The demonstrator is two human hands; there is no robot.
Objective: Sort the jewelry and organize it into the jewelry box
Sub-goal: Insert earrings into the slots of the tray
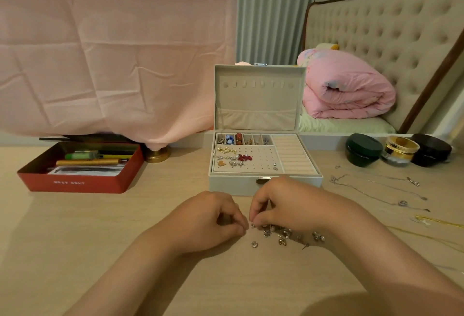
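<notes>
An open pale grey jewelry box [233, 186] stands mid-table, its lid upright. Its earring panel and small back compartments hold several earrings and beads; the ring rolls on the right are bare. In front of it lies a heap of small silver and gold earrings [283, 234]. My right hand [281, 202] hovers over the heap's left end, its fingertips pinching a tiny piece. My left hand [213, 217] rests on the table beside it, fingers curled with thumb and forefinger pressed together; what it holds is hidden.
Thin silver necklaces [381, 190] and a gold chain [437, 221] lie on the table at the right. Behind them stand three small jars [399, 150]. A red tin [75, 180] with pens sits at the left. A bed lies beyond the table.
</notes>
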